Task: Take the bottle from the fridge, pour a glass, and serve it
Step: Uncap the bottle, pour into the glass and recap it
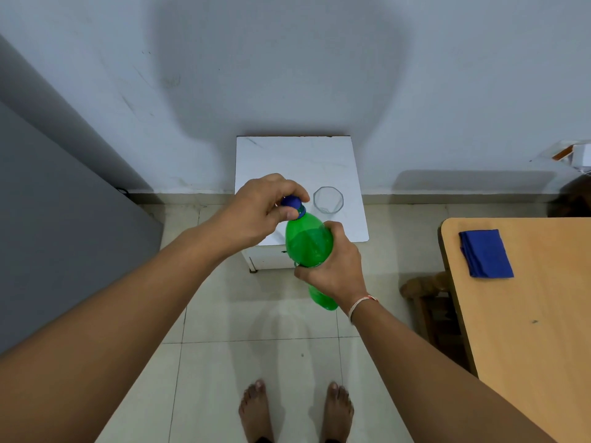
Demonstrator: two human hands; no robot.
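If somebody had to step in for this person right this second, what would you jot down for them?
Left hand: fingers closed on the blue screw cap, which is on the bottle.
Right hand: wrapped around the middle of the green plastic bottle, held tilted in the air above the near edge of the small white cabinet.
The clear drinking glass stands upright on the cabinet top, apparently empty, apart from the bottle.
Done: bottle fetched and brought to the glass.
Left: take the cap off, pour into the glass, serve it.
A folded blue cloth lies on the wooden table to the right.
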